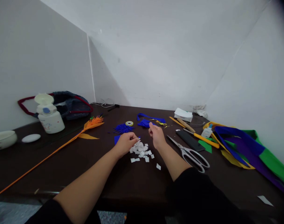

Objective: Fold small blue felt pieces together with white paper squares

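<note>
My left hand (127, 143) is closed in a pinch over a pile of small white paper squares (141, 150). At its fingertips shows a tiny white piece with a speck of blue. My right hand (157, 136) is also closed, thumb against index finger, just in front of a folded blue paper piece (144, 123); whatever it holds is hidden. Beyond my left hand lies a heap of thin blue paper strips (123, 128), and part of a blue sheet (116, 139) shows beside that hand. Yellow shreds (161, 123) lie past my right hand.
Scissors (190, 153), a black phone-like slab (190, 140), a yellow-handled tool (206, 140), a glue bottle (206, 132) and coloured paper strips (249, 149) lie right. Left are an orange paper flower (93, 122), a white bottle (50, 119) and a bowl (4, 140). A tape roll (129, 123) lies behind.
</note>
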